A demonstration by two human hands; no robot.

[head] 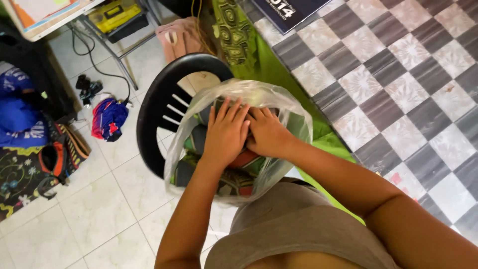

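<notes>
At the centre of the frame, a person presses both hands down into a clear, crinkled plastic bag (294, 117) stuffed with folded, multicoloured cloth (239, 172), the bag resting on the seat of a black plastic chair (149, 114). The packing looks well advanced: the bag appears nearly full, its mouth gaping wide and not yet gathered or tied. The left hand (226, 132) lies flat on top of the cloth, fingers (234, 110) stretched out and slightly spread, gripping nothing. The right hand (266, 134) sits just beside it, touching it, fingers curled downward into the cloth; whether they have hold of a fold cannot be told from this angle. To the right, a grey-and-white chequered table cover (398, 74) fills the upper right of the frame over a green cloth (269, 65). At left, a small red-and-blue bundle (108, 118) lies on the pale tiled floor (99, 209), well apart from the chair.
</notes>
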